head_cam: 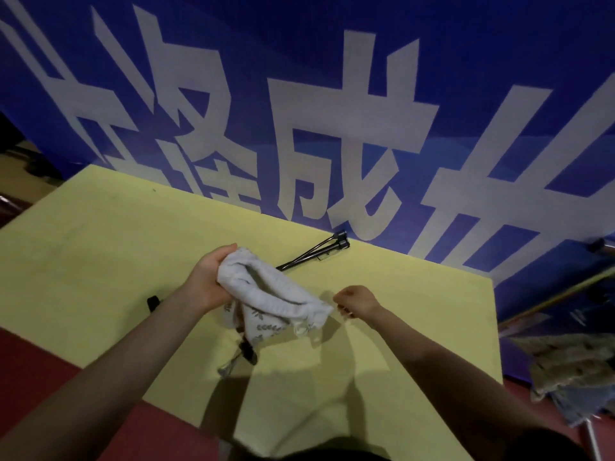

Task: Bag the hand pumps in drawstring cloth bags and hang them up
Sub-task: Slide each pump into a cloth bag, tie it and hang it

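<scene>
A white cloth bag (pixel 273 294) with a leaf print is held above the yellow table (pixel 100 254). My left hand (pixel 208 277) grips its upper left end. My right hand (pixel 357 301) is curled to the right of the bag's mouth and seems to pinch a thin drawstring, which is hard to make out. Under the bag lies a hand pump (pixel 239 354) with a black and silver end sticking out toward me. A second black hand pump (pixel 316 252) lies further back near the banner.
A blue banner (pixel 332 94) with large white characters stands right behind the table. A small black object (pixel 153 302) lies by my left forearm. A mop head (pixel 572 371) rests on the red floor at the right.
</scene>
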The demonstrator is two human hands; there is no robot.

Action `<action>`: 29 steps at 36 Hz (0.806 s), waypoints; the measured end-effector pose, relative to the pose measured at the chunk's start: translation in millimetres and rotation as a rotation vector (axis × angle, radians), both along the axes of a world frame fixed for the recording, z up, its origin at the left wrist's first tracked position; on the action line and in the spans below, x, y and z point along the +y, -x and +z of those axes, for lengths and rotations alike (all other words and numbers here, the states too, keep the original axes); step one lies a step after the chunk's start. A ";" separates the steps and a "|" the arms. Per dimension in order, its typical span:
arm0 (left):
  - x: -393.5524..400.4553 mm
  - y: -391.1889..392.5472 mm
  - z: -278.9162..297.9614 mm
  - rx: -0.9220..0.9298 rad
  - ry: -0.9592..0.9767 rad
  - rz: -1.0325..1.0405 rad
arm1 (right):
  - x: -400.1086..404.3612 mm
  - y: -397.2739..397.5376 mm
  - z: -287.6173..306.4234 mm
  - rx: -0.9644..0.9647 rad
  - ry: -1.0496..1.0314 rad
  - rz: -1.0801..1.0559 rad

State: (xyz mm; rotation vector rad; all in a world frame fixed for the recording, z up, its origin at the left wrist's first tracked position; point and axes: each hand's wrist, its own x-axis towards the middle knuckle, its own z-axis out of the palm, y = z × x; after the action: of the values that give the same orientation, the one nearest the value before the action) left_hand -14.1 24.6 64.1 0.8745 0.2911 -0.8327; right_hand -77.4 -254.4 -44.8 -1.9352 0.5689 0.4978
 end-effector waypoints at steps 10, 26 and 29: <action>-4.7 -60.6 -57.5 -0.086 -0.604 0.112 | -21.0 -72.6 -56.3 0.065 0.721 0.202; -61.6 -94.8 -118.3 -0.231 -0.999 -0.050 | -24.1 -122.5 -93.6 -0.155 0.730 0.206; -61.1 -93.7 -122.4 -0.222 -1.008 -0.062 | -21.2 -127.1 -93.8 -0.210 0.644 0.138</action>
State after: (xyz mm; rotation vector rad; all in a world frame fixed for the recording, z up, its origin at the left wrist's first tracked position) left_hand 79.7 -36.5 -58.3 1.9086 0.5007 -0.6110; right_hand 49.7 -275.5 -138.7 -2.6148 0.4954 0.1965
